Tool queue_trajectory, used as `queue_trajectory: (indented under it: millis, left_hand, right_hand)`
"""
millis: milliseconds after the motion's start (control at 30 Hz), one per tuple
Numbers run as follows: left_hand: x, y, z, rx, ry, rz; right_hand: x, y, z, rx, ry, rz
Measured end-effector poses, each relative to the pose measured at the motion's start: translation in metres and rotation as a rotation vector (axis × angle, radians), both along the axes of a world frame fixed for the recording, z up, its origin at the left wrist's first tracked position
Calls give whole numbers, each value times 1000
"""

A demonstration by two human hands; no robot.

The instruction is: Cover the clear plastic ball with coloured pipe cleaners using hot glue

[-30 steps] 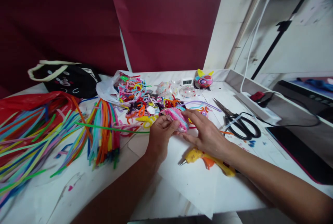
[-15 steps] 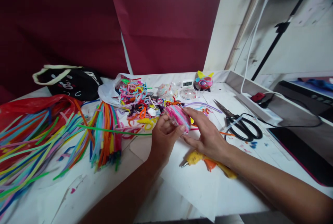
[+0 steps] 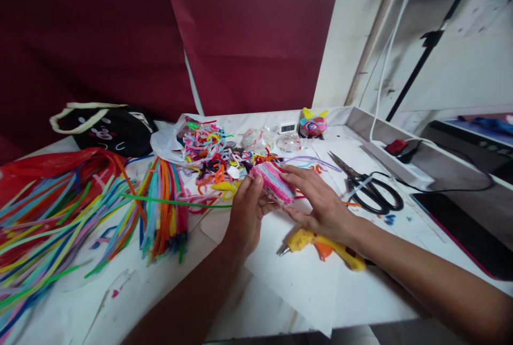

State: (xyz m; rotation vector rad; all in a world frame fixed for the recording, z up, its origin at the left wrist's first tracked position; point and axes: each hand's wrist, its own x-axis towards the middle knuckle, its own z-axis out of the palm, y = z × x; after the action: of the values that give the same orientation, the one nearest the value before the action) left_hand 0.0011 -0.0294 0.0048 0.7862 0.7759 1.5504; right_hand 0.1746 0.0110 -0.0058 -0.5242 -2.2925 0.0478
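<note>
Between both hands, above the white table, is a rounded piece covered in pink, red and light-blue pipe cleaners (image 3: 274, 182). My left hand (image 3: 248, 208) grips its left side, thumb on the face towards me. On its right edge are the fingers of my right hand (image 3: 318, 198), curled round it. Under my right wrist lies a yellow glue gun (image 3: 304, 240) with an orange trigger, its metal tip pointing left. Cut pipe-cleaner scraps (image 3: 224, 166) are heaped just behind the hands.
Long pipe cleaners (image 3: 164, 200) spread over the left side. Black-handled scissors (image 3: 366, 190) and a phone (image 3: 460, 232) lie at right. Clear plastic half-shells (image 3: 288, 143), a small digital clock (image 3: 287, 128) and a pipe-cleaner ball with yellow ears (image 3: 313, 124) stand behind. A power strip (image 3: 401, 166) sits far right.
The pipe-cleaner piece has been turned in my hands, so more of its striped face shows. My left thumb has shifted up to its upper left edge.
</note>
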Motion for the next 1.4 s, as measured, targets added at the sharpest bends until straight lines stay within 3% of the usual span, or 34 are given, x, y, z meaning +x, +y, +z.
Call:
queue_trajectory:
  millis: [233,367,533,700,867,1000,1133,1300,1400]
  left_hand:
    - [-5,9,-3,-84,-101,20]
    - [-8,12,-6,-108,-148,64]
    - [-10,13,-6,-108,-213,91]
    - [-10,13,-10,-114,-226,95]
    - [-11,14,-12,-159,-226,114]
    - [-12,16,-11,-170,-232,146]
    - [-12,16,-10,-168,-241,163]
    - [-11,15,-11,-139,-226,160]
    - [-11,14,-10,-113,-197,138]
  right_hand:
    - [11,-1,10,-106,-68,-19]
    - [40,-24,12,-287,-90,-198]
    - [77,-57,-1,-519,-388,-422]
    - [79,-64,-9,-804,-564,-421]
    - [73,-56,-13,-870,-562,-400]
    - [78,-55,-15,-1036,-456,-365]
    - [81,-62,0,-1210,-220,-304]
    - [70,-72,33,-1169,219,-315]
    - [62,-73,36,-1128,473,-343]
